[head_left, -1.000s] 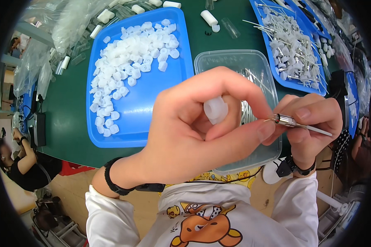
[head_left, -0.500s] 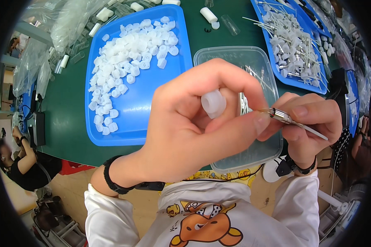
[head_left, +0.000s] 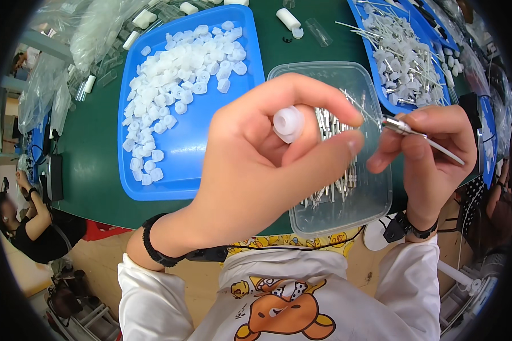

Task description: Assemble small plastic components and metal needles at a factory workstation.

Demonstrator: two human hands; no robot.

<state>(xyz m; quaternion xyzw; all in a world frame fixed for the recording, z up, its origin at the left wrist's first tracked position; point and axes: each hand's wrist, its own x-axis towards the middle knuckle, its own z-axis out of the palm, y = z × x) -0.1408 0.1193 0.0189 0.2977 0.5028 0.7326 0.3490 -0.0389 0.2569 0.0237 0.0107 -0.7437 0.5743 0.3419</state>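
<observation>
My left hand [head_left: 239, 165] is curled around a translucent white plastic cap [head_left: 288, 124], which rests among its inner fingers. The left thumb and index fingertips stand a little apart with nothing visible between them. My right hand [head_left: 441, 145] pinches a thin metal-tipped rod [head_left: 401, 127] between thumb and fingers; its white stem slants down to the right. Below both hands, a clear plastic box [head_left: 375, 196] holds many similar metal-tipped rods [head_left: 340, 184], partly covered by my left hand. A heap of translucent white caps [head_left: 182, 68] fills much of the blue tray [head_left: 182, 150] on the left.
At the far right, another blue tray [head_left: 376, 79] carries rods with caps on them [head_left: 401, 54]. A white cylinder [head_left: 288, 19] and a clear tube [head_left: 318, 33] lie on the green table [head_left: 91, 153]. Plastic bags stand at the far left. People sit at both sides.
My hands have moved apart: the left fingertips have come off the rod's metal end. The rod has shifted slightly up and right in my right hand. More of the box's rods show.
</observation>
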